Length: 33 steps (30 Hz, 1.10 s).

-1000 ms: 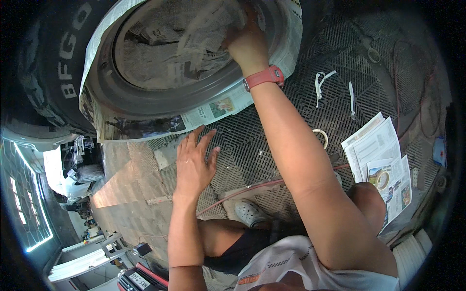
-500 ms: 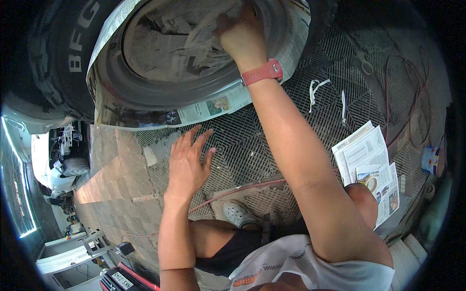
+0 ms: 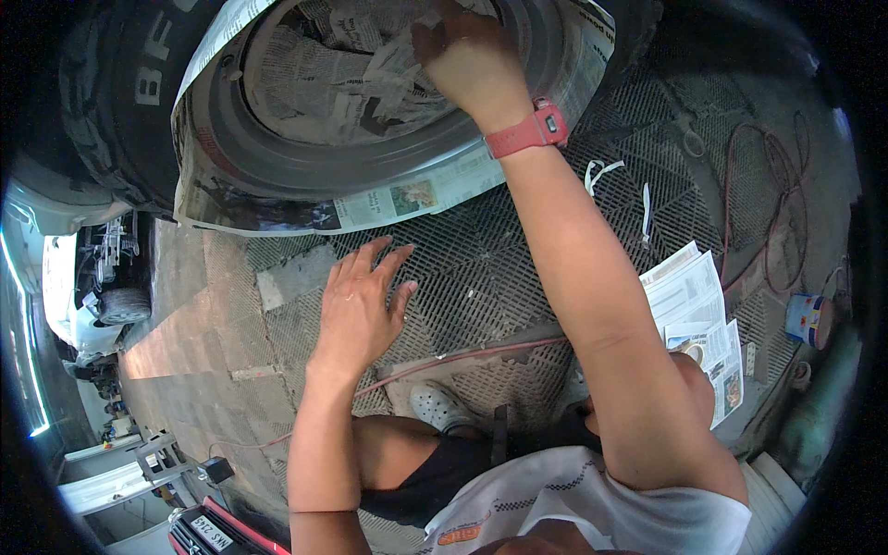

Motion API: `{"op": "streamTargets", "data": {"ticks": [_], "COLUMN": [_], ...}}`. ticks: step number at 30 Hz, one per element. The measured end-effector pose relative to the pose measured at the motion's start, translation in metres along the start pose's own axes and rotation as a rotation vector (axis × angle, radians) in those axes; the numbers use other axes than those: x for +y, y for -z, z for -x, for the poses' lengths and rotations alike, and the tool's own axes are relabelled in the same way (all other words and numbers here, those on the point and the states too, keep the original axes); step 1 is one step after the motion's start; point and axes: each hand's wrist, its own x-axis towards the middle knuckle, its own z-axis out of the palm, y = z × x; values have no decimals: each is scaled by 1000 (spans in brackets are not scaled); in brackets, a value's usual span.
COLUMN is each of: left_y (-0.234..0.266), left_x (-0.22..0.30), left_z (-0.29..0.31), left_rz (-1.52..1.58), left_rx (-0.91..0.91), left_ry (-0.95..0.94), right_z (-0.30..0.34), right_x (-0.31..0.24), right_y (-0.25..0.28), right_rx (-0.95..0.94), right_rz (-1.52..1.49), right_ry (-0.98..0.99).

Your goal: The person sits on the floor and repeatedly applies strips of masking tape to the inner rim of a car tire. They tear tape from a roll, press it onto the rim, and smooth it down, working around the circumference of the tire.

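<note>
A grey wheel rim (image 3: 277, 166) on a large black tyre (image 3: 120, 120) fills the top of the view. Newspaper sheets (image 3: 324, 92) cover its middle, and a long newspaper strip (image 3: 370, 209) runs around between rim and tyre. Over the covered middle reaches my right hand (image 3: 474, 63), a red watch (image 3: 527, 135) on its wrist. Its fingers are in shadow and partly cut off by the top edge, so what they do is hidden. My left hand (image 3: 359, 301) hovers below the strip, fingers spread, with nothing in it.
Folded newspapers (image 3: 694, 305) lie at my right with a roll of tape (image 3: 692, 353) on them. White strips (image 3: 646, 213) lie on the grid-patterned floor mat (image 3: 481, 277). A red hose (image 3: 772, 199) coils at right, near a paint can (image 3: 807, 319). Another vehicle (image 3: 79, 296) stands far left.
The view has shifted slightly, and the rim and its newspaper look brighter. My right hand remains over the wheel's middle; my left hand stays spread below it.
</note>
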Motion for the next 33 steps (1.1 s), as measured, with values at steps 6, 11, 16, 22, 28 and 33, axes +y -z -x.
{"op": "streamTargets", "data": {"ticks": [6,11,16,22,28,33], "left_y": [1,-1,-1,-13,-5,-11], "left_x": [-1,-5,-11,-8,3,6], "left_z": [-2,-3,3,-4,6,0], "left_rz": [13,24,28,83,139,129], "left_rx": [-18,-28,-35,-71,-10,-105], "left_ry": [11,10,18,-73,-89,-80], "right_z": [5,1,2,22,182,321], "right_x": [-5,2,-4,5,84,169], "right_y": [1,-4,-8,16,90,173], "right_rx": [1,-38,-9,-231,-1036,-1433], "right_rz": [-13,-21,37,91,109,344], "right_ry": [-65,-55,11,278,719,545]}}
